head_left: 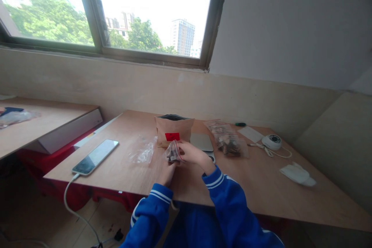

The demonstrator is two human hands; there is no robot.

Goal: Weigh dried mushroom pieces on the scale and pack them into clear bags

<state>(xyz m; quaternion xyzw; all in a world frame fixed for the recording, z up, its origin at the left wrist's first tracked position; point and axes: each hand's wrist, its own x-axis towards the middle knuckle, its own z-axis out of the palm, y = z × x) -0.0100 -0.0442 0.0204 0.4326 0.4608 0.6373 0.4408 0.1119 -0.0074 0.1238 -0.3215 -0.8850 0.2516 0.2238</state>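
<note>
Between my two hands is a small clear zip bag (pixel 173 154) with dark pieces inside. My left hand (pixel 168 173) grips it from below, its fingers partly hidden by the bag. At the bag's red-edged top, my right hand (pixel 192 153) pinches the upper right side. Just behind stands an upright brown paper pouch (pixel 162 131) with a red label, its dark-lined mouth open. A flat silver scale (pixel 202 142) lies behind my right hand, partly covered by it. Left of my hands rests a crumpled clear plastic bag (pixel 143 150).
Several filled zip bags (pixel 228 141) lie right of the scale. Farther right are a white card (pixel 250 134), a white dome camera (pixel 272 142) with its cable, and a folded white cloth-like item (pixel 298 174). A phone (pixel 95 157) with a charging cable lies near the table's left edge.
</note>
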